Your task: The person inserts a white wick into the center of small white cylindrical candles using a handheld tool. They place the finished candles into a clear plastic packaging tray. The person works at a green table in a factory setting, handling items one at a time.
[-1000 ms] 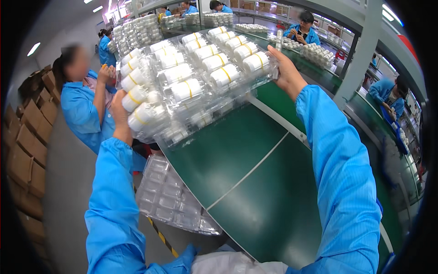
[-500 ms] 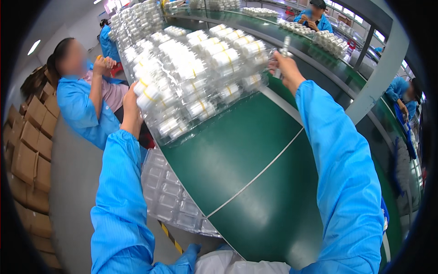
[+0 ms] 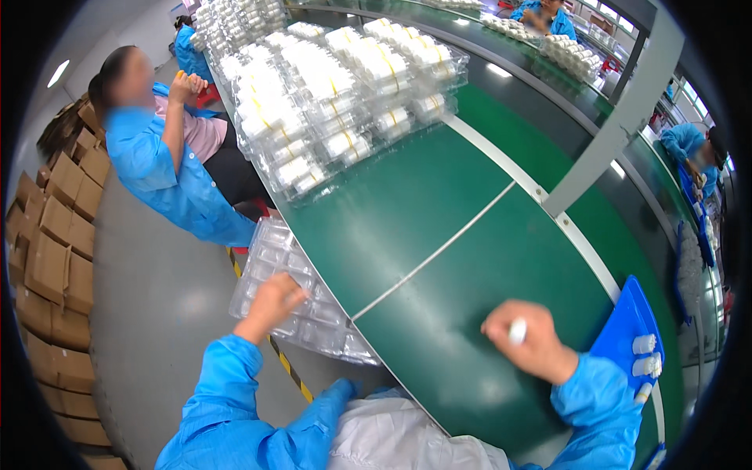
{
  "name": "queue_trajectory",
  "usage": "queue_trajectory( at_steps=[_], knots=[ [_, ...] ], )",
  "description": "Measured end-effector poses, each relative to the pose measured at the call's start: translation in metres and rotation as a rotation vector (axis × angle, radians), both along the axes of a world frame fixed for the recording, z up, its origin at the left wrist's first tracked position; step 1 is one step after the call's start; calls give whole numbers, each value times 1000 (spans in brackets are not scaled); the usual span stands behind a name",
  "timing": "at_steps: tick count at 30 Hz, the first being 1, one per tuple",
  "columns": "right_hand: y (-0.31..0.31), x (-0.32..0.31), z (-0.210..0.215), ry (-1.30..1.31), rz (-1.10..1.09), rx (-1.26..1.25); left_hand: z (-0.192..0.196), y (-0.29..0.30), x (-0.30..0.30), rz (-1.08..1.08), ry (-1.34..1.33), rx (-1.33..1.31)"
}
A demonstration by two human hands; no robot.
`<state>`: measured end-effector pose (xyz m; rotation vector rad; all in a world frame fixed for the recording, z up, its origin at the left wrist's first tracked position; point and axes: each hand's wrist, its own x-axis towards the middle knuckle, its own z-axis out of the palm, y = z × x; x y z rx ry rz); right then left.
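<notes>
My left hand [image 3: 272,304], in a blue sleeve, reaches down onto a stack of empty clear plastic trays [image 3: 288,291] beside the belt; its fingers touch the top tray. My right hand [image 3: 526,345] rests on the green conveyor belt [image 3: 439,235], closed around a small white cylinder [image 3: 518,331]. Further up the belt sits a filled clear tray [image 3: 345,102] with rows of white cylinders, apart from both hands.
A blue tray [image 3: 636,337] with a few white cylinders lies at my right. A seated person in blue [image 3: 160,168] is at the left. Cardboard boxes [image 3: 55,258] are stacked along the left wall. More filled trays [image 3: 235,19] and other workers are farther away.
Both hands have let go of the filled tray, which now lies on the belt. The left hand dropped to the empty trays, the right pulled back near me holding a white cylinder.
</notes>
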<state>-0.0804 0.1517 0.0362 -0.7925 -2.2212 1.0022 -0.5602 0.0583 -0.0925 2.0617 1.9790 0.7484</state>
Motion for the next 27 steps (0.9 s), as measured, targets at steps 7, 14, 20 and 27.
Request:
queue_trajectory(
  at_steps=[7,14,20,27],
  knots=[
    [-128,64,-23,-68,-42,181,-53,-57,62,49,172,-47],
    [-159,94,-39,161,-366,-141,-70,-44,28,-190,365,53],
    [-157,93,-40,198,-379,-162,-44,-46,16,-182,324,-146],
    [-159,94,-38,197,-388,-203,-26,-38,26,-299,364,-90]
  ],
)
